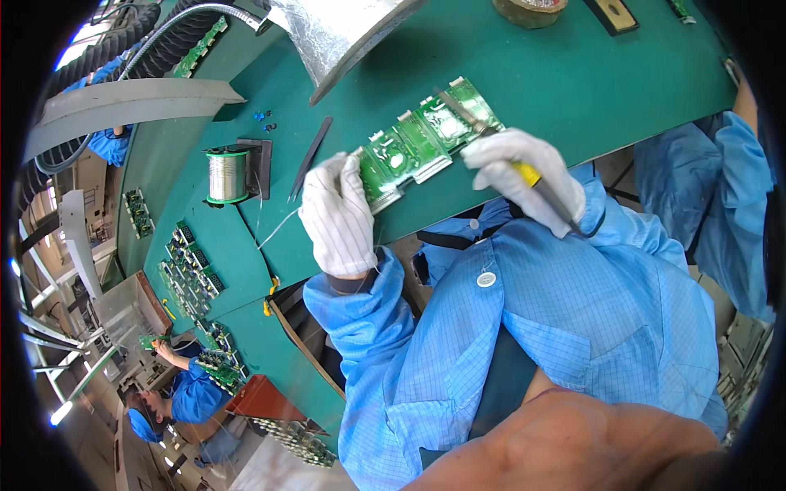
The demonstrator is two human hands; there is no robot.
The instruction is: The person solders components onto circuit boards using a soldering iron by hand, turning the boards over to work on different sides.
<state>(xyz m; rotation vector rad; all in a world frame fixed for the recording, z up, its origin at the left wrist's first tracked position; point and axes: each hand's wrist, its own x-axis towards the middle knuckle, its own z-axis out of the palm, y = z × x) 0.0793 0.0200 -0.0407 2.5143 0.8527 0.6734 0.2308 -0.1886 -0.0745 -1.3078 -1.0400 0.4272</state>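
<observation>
A long green circuit board panel (413, 145) lies on the green bench (524, 74). My left hand (337, 214), in a white glove, holds the panel's near left end, and a thin solder wire runs from it toward the spool. My right hand (524, 173), also gloved, grips a soldering iron (483, 127) with a yellow collar; its tip rests on the panel's far right part.
A solder spool (227, 175) on a black stand sits left of the panel, with black tweezers (310, 157) beside it. A silver fume hood (344, 33) hangs behind. Several green boards (190, 274) lie further left. Another person in blue (184, 393) works at lower left.
</observation>
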